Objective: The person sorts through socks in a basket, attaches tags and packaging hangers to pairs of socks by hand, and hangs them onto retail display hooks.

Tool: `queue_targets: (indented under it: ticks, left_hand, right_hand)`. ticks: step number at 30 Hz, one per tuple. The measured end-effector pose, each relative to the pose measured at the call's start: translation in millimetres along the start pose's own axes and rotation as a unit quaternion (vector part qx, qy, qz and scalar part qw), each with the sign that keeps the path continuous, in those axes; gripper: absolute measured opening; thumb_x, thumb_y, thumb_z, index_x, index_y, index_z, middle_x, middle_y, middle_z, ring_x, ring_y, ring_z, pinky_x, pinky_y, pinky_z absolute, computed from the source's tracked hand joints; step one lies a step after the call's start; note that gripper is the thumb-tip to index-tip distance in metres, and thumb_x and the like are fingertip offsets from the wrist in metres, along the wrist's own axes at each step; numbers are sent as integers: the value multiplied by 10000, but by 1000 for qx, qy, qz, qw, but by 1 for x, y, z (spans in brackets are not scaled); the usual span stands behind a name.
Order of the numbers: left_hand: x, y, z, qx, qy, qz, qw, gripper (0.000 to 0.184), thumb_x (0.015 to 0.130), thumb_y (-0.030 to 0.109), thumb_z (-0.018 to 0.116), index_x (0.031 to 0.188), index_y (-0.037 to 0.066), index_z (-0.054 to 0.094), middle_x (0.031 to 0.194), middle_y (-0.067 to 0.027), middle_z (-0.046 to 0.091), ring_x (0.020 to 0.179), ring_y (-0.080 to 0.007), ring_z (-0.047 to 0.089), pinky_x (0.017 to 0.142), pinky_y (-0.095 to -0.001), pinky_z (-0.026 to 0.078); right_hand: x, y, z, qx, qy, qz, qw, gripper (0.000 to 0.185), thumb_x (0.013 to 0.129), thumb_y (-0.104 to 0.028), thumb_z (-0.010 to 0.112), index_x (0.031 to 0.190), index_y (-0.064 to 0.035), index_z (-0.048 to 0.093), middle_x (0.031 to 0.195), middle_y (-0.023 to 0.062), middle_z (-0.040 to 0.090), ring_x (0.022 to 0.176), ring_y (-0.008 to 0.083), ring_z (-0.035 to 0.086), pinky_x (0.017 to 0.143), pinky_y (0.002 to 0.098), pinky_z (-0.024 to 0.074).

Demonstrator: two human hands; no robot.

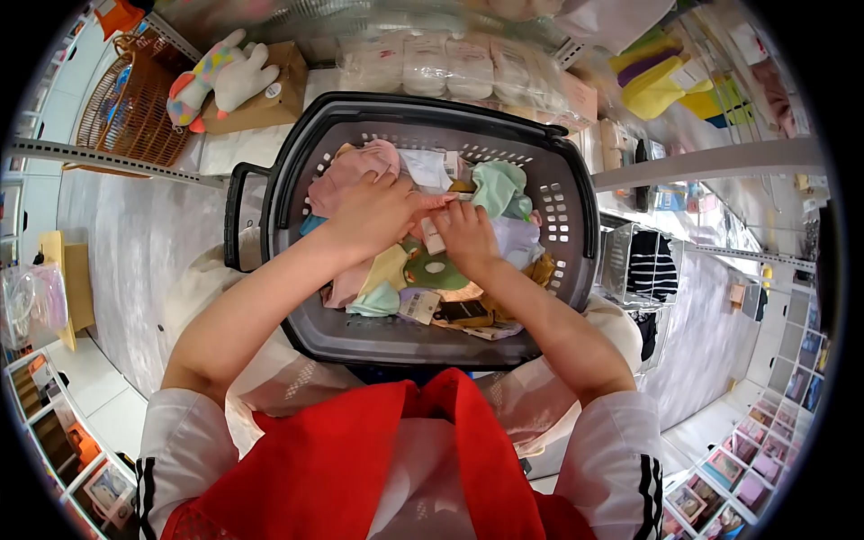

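Observation:
A grey plastic shopping basket with a black rim stands in front of me, filled with small folded garments. My left hand is over the pink garment, its fingers curled down onto the cloth and its thumb stretched to the right. Close beside that thumb, my right hand has its fingers bent and pressed together; what is under them is hidden. A white tag shows at its left edge. Around the hands lie a mint-green garment, an olive-green garment and a lavender garment.
Clear-wrapped white packs line the shelf behind the basket. A plush toy and a wicker basket are at the upper left. Metal shelf rails run along the right, near a wire rack with striped clothing. The basket's black handle sticks out leftward.

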State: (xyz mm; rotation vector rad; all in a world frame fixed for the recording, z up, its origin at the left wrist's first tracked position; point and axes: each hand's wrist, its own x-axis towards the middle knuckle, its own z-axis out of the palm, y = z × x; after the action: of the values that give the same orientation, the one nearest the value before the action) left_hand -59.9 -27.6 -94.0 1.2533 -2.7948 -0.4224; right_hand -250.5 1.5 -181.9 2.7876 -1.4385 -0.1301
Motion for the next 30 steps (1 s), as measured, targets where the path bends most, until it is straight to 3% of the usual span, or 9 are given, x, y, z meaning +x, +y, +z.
queue_targets:
  ticks: [2,6,9,13,15,17,21,24,30]
  left_hand:
    - [0,-2,0,19,15,6,1000,297,696,195,622,943,58,532,949,-75,519,930,-232,505,797,-350,390]
    - [4,1,-13,-112,48,-19,992,377,727,190,607,1048,29,493,988,-102,538,928,-252,526,801,-365,405]
    - [15,3,-27,-284,63,-90,953,412,755,182,593,1100,-1,462,998,-128,558,894,-247,557,790,-335,425]
    - [27,-1,-30,-495,106,-122,854,337,820,154,557,1090,-21,459,942,-104,590,819,-130,570,735,-235,439]
    - [31,-2,-26,-604,123,-125,778,310,823,152,564,1059,-28,475,911,-87,594,803,-92,561,705,-211,442]
    - [30,-3,-28,-604,120,-149,774,295,830,146,562,1055,-26,478,919,-73,591,807,-85,552,695,-211,446]
    - [27,-4,-28,-634,136,-217,730,254,832,148,559,1016,-13,490,876,-50,584,761,-73,545,669,-206,447]
    - [27,-5,-25,-686,136,-242,672,234,840,166,552,1001,9,487,859,-24,568,754,-62,532,653,-199,444]
    - [26,2,-20,-738,130,-270,605,224,875,188,495,1023,24,452,952,-38,536,872,-80,525,763,-241,442]
  right_hand:
    - [8,4,-14,79,-20,22,996,369,677,-142,579,1042,-97,545,1008,134,521,942,273,509,731,382,421]
    - [28,19,-40,358,125,78,922,209,637,-117,670,809,-18,605,757,137,590,688,262,589,632,336,471]
    - [37,34,-97,596,-41,240,765,271,707,-175,668,872,23,586,770,110,606,670,193,599,599,280,475]
    - [38,40,-110,777,67,228,584,322,815,-234,583,990,33,539,819,67,605,679,116,588,564,220,470]
    - [35,43,-122,813,54,231,531,318,867,-267,500,1019,11,528,813,57,594,682,112,574,596,232,463]
    - [32,45,-125,841,42,224,491,364,883,-323,462,1059,-11,522,828,43,582,706,111,554,633,242,448]
    - [32,37,-128,809,75,212,543,253,853,-238,519,938,0,504,822,64,569,672,119,555,581,242,452]
    - [31,27,-117,691,210,195,664,234,792,-155,588,927,4,484,826,67,554,679,127,544,580,241,447]
    - [29,25,-102,558,167,164,796,247,774,-91,608,952,29,484,806,76,565,727,100,537,606,230,448]
